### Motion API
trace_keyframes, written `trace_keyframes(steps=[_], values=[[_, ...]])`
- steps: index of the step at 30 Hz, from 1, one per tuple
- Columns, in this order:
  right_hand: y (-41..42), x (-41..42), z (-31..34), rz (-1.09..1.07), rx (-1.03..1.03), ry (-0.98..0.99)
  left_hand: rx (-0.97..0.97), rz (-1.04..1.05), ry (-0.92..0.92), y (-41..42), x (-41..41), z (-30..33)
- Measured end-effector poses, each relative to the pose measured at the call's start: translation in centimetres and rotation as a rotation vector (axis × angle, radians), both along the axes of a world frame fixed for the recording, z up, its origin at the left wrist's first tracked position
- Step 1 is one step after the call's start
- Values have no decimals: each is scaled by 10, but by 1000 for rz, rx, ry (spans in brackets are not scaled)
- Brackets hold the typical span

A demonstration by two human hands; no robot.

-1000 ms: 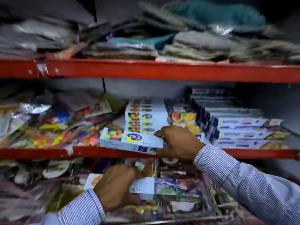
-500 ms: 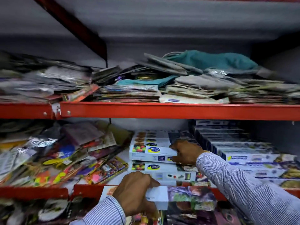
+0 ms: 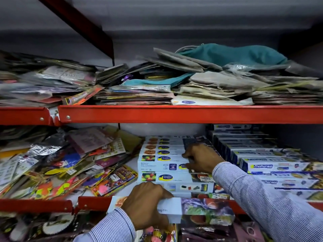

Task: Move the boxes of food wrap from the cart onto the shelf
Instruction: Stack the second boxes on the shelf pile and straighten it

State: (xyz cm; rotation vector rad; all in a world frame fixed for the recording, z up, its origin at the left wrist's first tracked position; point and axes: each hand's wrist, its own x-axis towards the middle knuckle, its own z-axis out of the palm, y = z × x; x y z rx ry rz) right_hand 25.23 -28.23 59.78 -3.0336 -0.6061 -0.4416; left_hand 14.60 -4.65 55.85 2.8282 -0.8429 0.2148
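Observation:
White food wrap boxes with fruit pictures and a yellow-blue logo are stacked on the middle shelf [image 3: 174,200]. My right hand [image 3: 201,158] grips the right end of the top box of that stack [image 3: 160,163], which lies on a lower box [image 3: 166,178]. My left hand [image 3: 148,205] holds another long food wrap box [image 3: 201,209] from above, level with the shelf's front edge. More blue-and-white wrap boxes [image 3: 272,166] are stacked to the right.
Loose colourful packets [image 3: 61,165] are piled on the left of the same shelf. The upper red shelf [image 3: 174,113] carries flat packets and a teal cloth bag [image 3: 232,54]. Further packets fill the shelf below.
My right hand has lifted its box off the shelf edge onto the stack and pushed it back. My left hand still holds its box. The view has tilted upward.

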Motion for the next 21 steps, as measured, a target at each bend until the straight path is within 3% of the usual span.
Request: trace_keyframes(steps=[11, 21], values=[[-10, 10, 28, 9, 191, 334, -85, 25, -111, -31, 47, 32], [-30, -15, 5, 61, 215, 215, -237, -12, -104, -57, 96, 3]])
